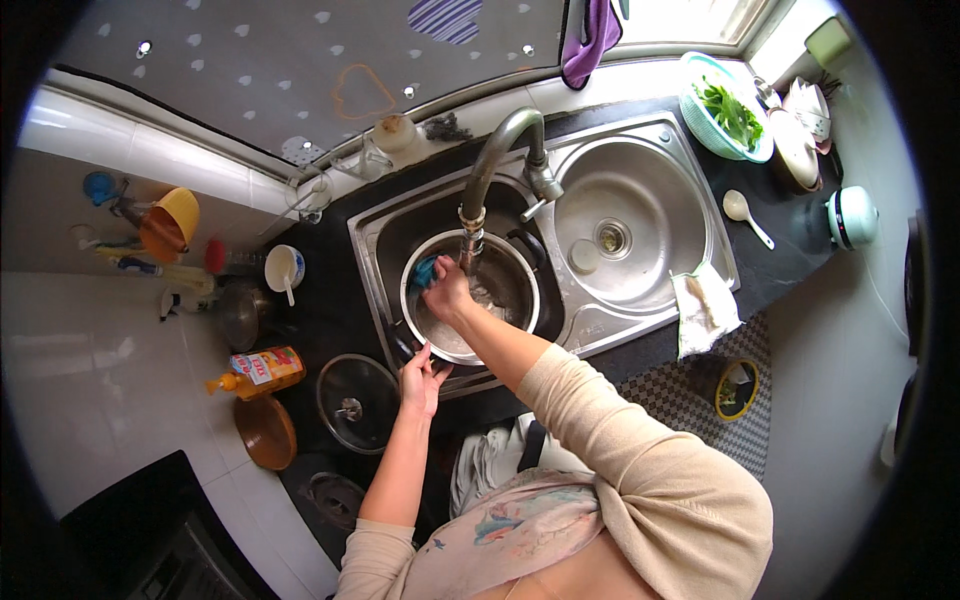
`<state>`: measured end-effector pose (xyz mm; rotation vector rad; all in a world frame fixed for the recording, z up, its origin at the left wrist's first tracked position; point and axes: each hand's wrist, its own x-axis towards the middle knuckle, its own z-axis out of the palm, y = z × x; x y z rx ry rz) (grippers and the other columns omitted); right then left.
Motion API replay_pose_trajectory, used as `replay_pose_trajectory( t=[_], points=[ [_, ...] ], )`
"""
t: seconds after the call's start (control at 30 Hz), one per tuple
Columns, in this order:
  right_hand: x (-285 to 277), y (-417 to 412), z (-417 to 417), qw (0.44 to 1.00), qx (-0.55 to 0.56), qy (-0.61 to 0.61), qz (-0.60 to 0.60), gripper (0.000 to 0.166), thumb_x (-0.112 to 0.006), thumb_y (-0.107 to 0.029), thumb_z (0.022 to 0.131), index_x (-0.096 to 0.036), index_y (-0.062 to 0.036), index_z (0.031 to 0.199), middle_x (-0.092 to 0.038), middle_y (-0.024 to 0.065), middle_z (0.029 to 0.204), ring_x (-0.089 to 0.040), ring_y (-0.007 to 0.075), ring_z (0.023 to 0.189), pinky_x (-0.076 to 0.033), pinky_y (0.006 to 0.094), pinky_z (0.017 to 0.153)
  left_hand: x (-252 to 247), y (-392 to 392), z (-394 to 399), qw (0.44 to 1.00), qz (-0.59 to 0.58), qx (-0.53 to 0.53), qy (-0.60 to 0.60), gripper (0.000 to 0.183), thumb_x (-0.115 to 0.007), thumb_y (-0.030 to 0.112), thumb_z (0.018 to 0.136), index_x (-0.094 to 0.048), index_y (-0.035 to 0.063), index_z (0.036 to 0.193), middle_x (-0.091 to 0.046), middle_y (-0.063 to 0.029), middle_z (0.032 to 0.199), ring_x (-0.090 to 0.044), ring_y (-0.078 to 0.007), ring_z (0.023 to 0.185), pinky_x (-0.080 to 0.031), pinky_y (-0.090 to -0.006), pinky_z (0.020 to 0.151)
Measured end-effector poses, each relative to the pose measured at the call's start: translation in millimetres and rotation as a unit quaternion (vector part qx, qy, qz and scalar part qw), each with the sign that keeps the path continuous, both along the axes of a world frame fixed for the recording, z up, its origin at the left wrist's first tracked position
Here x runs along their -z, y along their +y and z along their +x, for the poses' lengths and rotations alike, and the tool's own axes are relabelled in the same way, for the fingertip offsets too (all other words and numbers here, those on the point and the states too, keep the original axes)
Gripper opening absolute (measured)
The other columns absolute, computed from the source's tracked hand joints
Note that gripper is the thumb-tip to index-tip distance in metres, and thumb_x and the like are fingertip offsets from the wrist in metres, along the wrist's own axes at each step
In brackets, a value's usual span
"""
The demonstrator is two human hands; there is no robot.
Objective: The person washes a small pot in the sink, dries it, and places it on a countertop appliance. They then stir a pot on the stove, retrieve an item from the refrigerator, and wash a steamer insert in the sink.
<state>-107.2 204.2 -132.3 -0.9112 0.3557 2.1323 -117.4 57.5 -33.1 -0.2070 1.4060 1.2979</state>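
Note:
A round metal pot (511,330) with black side handles sits in the left basin of a steel double sink (592,330). The curved faucet (484,176) reaches over it, its spout above the pot. My right hand (448,289) is inside the pot, its fingers closed on a blue-green cloth or scrubber (425,271) against the inner wall. At the rim nearest me, my left hand (424,382) steadies the pot, fingertips at the edge by one handle (403,341). Some liquid seems to lie in the pot.
A glass lid (358,405), an orange soap bottle (266,371), a brown bowl (265,433) and a white cup (284,266) stand left. On the right are a strainer of green leaves (726,112), a white spoon (746,217) and a cloth (703,309) over the sink edge.

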Motion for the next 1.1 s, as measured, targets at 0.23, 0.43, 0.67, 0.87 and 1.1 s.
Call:
replay_pose_trajectory(
  t=[0.23, 0.43, 0.67, 0.87, 1.1],
  points=[
    [-24, -26, 61, 0.727, -0.578, -0.044, 0.368, 0.039, -0.048, -0.034, 0.087, -0.058, -0.006, 0.112, -0.057, 0.0106, 0.115, -0.053, 0.0248, 0.102, -0.037, 0.0333, 0.093, 8, 14, -17, 0.996, 0.022, -0.019, 0.08, 0.034, -0.051, 0.018, 0.089, -0.039, 0.0129, 0.058, -0.049, -0.0017, 0.07, -0.054, -0.017, 0.076, -0.047, -0.0452, 0.083],
    [-8, -9, 84, 0.186, -0.752, -0.462, 0.431, 0.053, -0.057, -0.026, 0.075, -0.049, -0.0021, 0.122, -0.042, 0.0172, 0.13, -0.038, 0.0329, 0.12, -0.036, 0.0383, 0.095, 3, 4, -15, 0.994, 0.033, -0.106, -0.004, 0.035, -0.051, 0.015, 0.087, -0.033, 0.0118, 0.057, -0.054, -0.0117, 0.092, -0.05, -0.0319, 0.104, -0.041, -0.056, 0.091],
    [-8, -5, 42, 0.371, -0.506, -0.491, 0.604, 0.063, -0.06, -0.025, 0.068, -0.043, 0.0003, 0.123, -0.047, 0.0181, 0.121, -0.039, 0.0319, 0.12, -0.03, 0.0382, 0.101, 1, -11, 8, 0.996, 0.038, -0.067, -0.054, 0.024, -0.054, 0.016, 0.087, -0.045, 0.0116, 0.065, -0.042, 0.0021, 0.067, -0.049, -0.011, 0.073, -0.045, -0.0495, 0.088],
    [2, -35, 33, 0.661, -0.548, -0.024, 0.513, 0.038, -0.051, -0.022, 0.076, -0.053, -0.0059, 0.111, -0.053, 0.0076, 0.109, -0.045, 0.0195, 0.106, -0.031, 0.0288, 0.094, 5, -5, -15, 0.994, 0.055, -0.097, 0.003, 0.028, -0.054, 0.018, 0.087, -0.041, 0.011, 0.063, -0.049, -0.0035, 0.074, -0.053, -0.0201, 0.082, -0.049, -0.0457, 0.081],
    [-78, -12, 90, 0.352, -0.649, -0.174, 0.651, 0.069, -0.053, -0.063, 0.072, -0.055, -0.0059, 0.11, -0.059, 0.0169, 0.105, -0.054, 0.0291, 0.102, -0.041, 0.0372, 0.085, 1, -5, -41, 0.99, 0.069, -0.122, 0.004, 0.035, -0.052, 0.019, 0.087, -0.034, 0.0117, 0.058, -0.054, -0.0125, 0.088, -0.054, -0.0305, 0.094, -0.05, -0.0494, 0.081]
  ],
)
